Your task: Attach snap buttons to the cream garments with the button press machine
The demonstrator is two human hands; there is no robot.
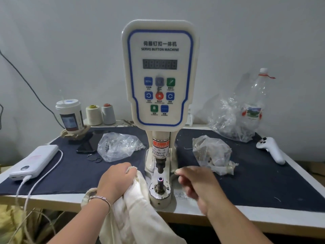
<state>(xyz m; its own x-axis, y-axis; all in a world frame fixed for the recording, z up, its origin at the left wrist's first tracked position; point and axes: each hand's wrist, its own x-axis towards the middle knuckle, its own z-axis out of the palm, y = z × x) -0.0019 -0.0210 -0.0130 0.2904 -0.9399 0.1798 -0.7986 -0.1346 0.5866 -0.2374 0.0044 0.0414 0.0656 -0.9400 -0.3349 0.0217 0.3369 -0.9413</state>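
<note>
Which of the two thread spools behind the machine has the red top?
The grey spool, the right one of the pair; the cream spool beside it has a yellow top.

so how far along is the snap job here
No finished snap shows. In hand: the left hand grips the cream garment beside the press; the blurred right hand is near the lower die, which is bare. Left: lay the fabric on it and press.
</note>
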